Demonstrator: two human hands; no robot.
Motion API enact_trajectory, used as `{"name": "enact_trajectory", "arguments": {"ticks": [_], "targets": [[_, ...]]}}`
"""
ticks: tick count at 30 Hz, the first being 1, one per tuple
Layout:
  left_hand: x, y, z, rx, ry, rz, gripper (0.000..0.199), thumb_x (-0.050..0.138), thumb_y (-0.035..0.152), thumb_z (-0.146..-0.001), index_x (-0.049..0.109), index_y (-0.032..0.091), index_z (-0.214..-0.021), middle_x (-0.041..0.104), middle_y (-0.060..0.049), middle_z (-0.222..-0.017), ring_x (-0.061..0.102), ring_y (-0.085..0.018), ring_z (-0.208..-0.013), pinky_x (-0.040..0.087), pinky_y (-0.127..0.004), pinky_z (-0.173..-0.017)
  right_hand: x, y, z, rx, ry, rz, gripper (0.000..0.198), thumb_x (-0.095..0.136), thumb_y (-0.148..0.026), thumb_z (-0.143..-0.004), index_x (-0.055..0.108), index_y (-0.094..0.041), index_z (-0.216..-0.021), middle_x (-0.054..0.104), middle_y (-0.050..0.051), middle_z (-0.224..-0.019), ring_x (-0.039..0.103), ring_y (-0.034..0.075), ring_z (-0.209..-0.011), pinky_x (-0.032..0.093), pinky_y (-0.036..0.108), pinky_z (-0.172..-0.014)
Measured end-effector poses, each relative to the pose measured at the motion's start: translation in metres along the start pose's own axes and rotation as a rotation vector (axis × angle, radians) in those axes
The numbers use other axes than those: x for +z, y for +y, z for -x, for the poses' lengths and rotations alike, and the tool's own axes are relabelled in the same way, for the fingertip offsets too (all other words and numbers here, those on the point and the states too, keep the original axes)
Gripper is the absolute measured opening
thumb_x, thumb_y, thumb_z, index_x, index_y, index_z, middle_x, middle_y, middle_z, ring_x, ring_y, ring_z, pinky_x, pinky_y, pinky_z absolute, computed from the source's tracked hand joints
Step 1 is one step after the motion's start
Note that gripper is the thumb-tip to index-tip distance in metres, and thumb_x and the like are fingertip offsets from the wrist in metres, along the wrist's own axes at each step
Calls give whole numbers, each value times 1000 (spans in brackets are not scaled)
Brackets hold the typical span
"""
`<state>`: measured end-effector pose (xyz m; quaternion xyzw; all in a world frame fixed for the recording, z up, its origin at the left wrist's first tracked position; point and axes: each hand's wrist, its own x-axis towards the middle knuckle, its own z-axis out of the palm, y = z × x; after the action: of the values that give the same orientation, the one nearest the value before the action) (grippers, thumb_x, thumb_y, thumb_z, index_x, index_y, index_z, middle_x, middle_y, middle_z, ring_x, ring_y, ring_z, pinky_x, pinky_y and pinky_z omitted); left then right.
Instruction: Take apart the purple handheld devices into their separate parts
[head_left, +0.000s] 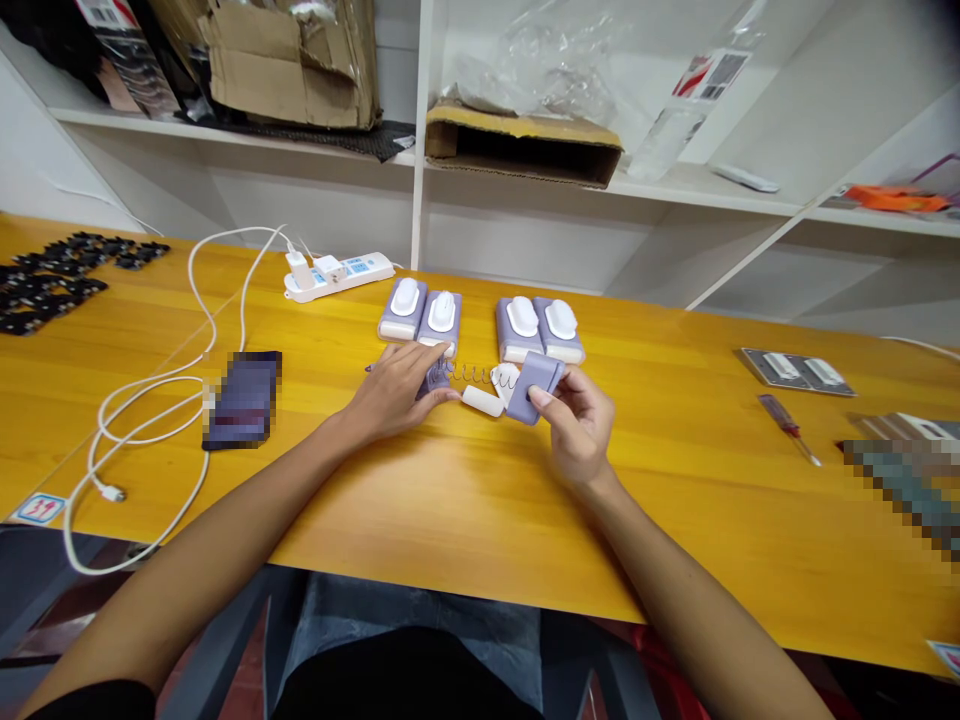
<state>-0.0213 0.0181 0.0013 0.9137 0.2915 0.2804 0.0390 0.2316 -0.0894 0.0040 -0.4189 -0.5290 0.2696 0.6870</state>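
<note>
My right hand (pixel 583 425) grips a flat purple case (pixel 534 388) between thumb and fingers, tilted above the table. A thin dark coiled cord (pixel 472 375) stretches leftward from near it. At the cord's other end my left hand (pixel 397 390) has its thumb and fingers around a small purple piece (pixel 437 377), mostly covered by the hand. A white rounded block (pixel 482 401) and a white flap-like part (pixel 505 378) sit between the hands, close to the purple case; whether they are attached to it I cannot tell.
Behind my hands stand two pairs of purple cases with white tops, a left pair (pixel 403 310) and a right pair (pixel 560 325). Leftward are a power strip (pixel 367 268), white cable (pixel 97 440) and dark pixelated phone-like object (pixel 244 400). A screwdriver (pixel 787 425) lies right.
</note>
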Motion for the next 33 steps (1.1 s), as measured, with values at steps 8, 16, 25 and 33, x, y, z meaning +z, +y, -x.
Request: {"name": "enact_trajectory", "arguments": {"ticks": [8, 16, 25, 33], "targets": [[6, -4, 1, 65, 132, 28, 58, 65, 53, -111, 62, 13, -153, 79, -21, -133, 73, -37, -124, 54, -50, -105, 0, 0, 1, 42, -12, 29, 34, 86, -55, -89, 76, -23, -96, 71, 0, -78, 62, 18, -67, 50, 30, -60], [7, 1, 0, 88, 221, 31, 46, 62, 51, -113, 65, 14, -141, 80, -17, -121, 75, -33, -111, 56, -46, -96, 0, 7, 3, 89, -47, -10, 30, 85, -51, -92, 78, -23, -98, 70, 0, -79, 58, 17, -65, 47, 29, -57], [7, 13, 0, 123, 291, 75, 32, 68, 46, -111, 64, 17, -127, 78, -12, -113, 71, -27, -100, 55, -39, -90, 0, 10, 4, 125, -66, -11, 30, 82, -51, -95, 76, -22, -98, 68, 0, -79, 56, 16, -61, 47, 30, -54], [9, 23, 1, 132, 266, 109, 32, 69, 47, -110, 55, 23, -96, 67, -4, -88, 59, -21, -81, 47, -36, -77, -2, 16, 3, 124, -109, 4, 30, 79, -52, -99, 73, -23, -92, 64, 0, -80, 54, 15, -60, 47, 31, -53]]}}
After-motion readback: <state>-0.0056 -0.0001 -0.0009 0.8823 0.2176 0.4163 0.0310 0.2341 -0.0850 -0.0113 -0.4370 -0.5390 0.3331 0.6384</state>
